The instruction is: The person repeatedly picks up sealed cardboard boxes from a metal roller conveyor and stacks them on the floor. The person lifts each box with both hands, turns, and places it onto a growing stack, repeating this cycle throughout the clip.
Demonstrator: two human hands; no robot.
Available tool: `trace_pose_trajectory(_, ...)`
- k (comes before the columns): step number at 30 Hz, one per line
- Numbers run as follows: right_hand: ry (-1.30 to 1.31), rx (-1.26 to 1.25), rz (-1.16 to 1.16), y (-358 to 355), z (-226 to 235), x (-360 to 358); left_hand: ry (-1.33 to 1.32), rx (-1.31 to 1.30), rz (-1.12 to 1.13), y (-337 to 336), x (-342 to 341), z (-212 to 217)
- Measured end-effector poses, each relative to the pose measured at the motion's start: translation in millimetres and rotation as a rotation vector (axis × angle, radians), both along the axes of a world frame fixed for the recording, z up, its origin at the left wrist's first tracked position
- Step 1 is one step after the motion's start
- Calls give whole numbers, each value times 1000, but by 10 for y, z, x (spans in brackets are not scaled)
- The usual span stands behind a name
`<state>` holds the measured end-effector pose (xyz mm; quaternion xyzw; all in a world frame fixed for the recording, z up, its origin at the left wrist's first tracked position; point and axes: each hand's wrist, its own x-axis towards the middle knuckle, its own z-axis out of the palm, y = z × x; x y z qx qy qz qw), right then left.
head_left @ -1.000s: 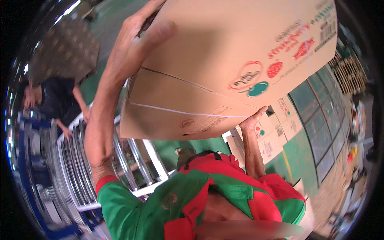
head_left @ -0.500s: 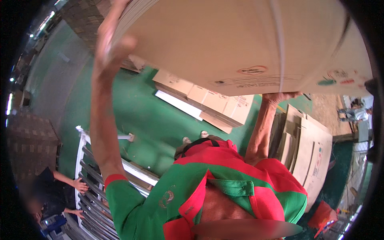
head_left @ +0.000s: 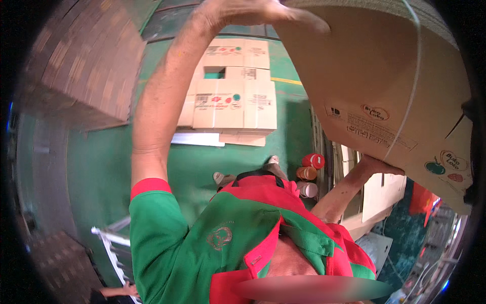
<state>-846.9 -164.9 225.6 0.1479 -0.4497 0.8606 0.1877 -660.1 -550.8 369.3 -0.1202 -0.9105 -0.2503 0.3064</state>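
Note:
A thick bundle of flattened brown cardboard cartons [head_left: 374,66], bound with a pale strap [head_left: 412,86], is held up high and tilted at the upper right. My left hand [head_left: 276,12] is closed on its upper left edge, thumb lying on the flat face; the other fingers are partly cut off by the picture's top. Under the lower edge, my right hand [head_left: 378,167] supports the bundle, its fingers partly hidden behind the cardboard.
Flat carton stacks [head_left: 223,109] lie on the green floor ahead. Tall cardboard piles [head_left: 91,66] stand at the left, more upright cardboard [head_left: 382,195] at the right. Red and orange round containers [head_left: 314,161] sit near my feet. Another person's hand [head_left: 130,290] is by a white metal frame [head_left: 109,240].
The bundle and my left hand have shifted to the right in view, the bundle tilting more steeply. My body has turned, so the floor stacks now appear farther left. Both hands keep their hold.

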Motion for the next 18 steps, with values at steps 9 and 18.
trace_pose_trajectory(9,231,146,-403,1403,341,-1400,297,364,-784,1160,-2463,-281)
trace_pose_trajectory(18,302,355,-558,1809,2215,-2721,504,1027,-692,1666,-4041,-797)
